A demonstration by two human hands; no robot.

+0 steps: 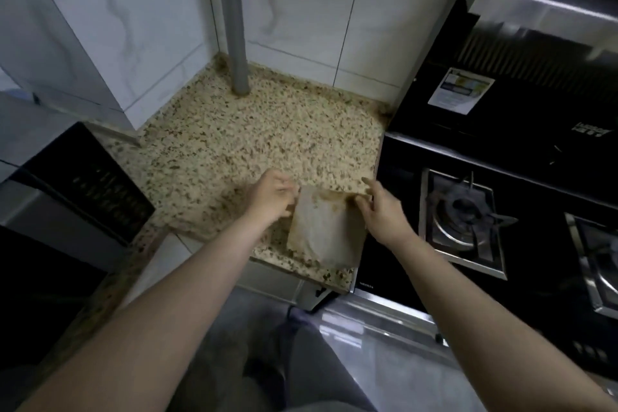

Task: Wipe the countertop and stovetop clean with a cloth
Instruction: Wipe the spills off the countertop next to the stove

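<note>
The cloth (322,227) is pinched at its top corners by the left hand (272,196) and right hand (381,209), hanging between them above the desk (254,130) edge. If one pinch is loosened, the cloth could be dropped past the edge to the floor, or dragged onto the stovetop (461,211) burner just right of the right hand

Lighting is dim and cool overall. The brightest areas are the white wall tiles (294,3) and the speckled countertop (254,130). Soft glare streaks lie on the steel range hood (548,7) and the black stovetop (468,157). The lower left corner falls into deep shadow. Wide-angle distortion bends straight lines near the edges. Motion blur softens both hands.
</note>
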